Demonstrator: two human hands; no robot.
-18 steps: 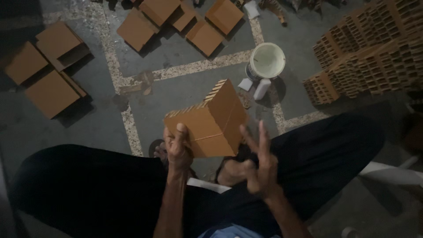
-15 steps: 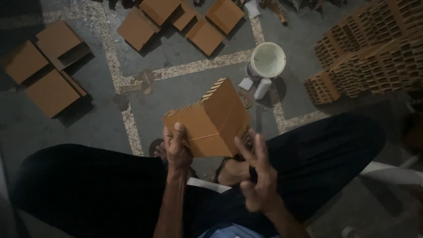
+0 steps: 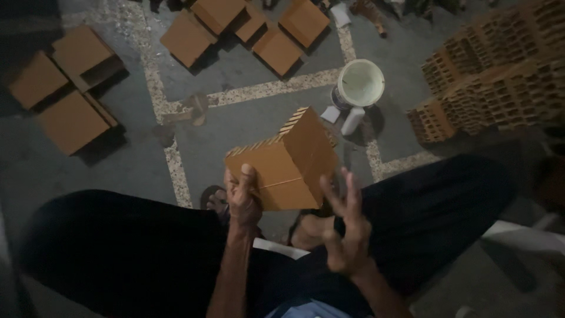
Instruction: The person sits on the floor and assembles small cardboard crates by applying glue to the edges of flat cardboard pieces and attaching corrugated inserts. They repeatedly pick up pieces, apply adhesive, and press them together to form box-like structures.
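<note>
While the thumb and fingers of the left hand clamp the lower left corner of a small folded cardboard box, the right hand hovers just beside the box's lower right edge with its fingers spread wide, gripping nothing; whether a fingertip brushes the cardboard I cannot tell. The box sits tilted in the air above the person's lap, one corner pointing up, with a striped brown-and-pale edge running along its top. Below it, dark trousers cover both knees, and a sandalled foot shows between them on the grey floor. Further out, a white bucket stands on the floor beyond the box, near a pale strip of inlaid stone. More finished cardboard boxes lie scattered at the far side, others off to the left, and stacks of flat cardboard pieces pile up at the right.
</note>
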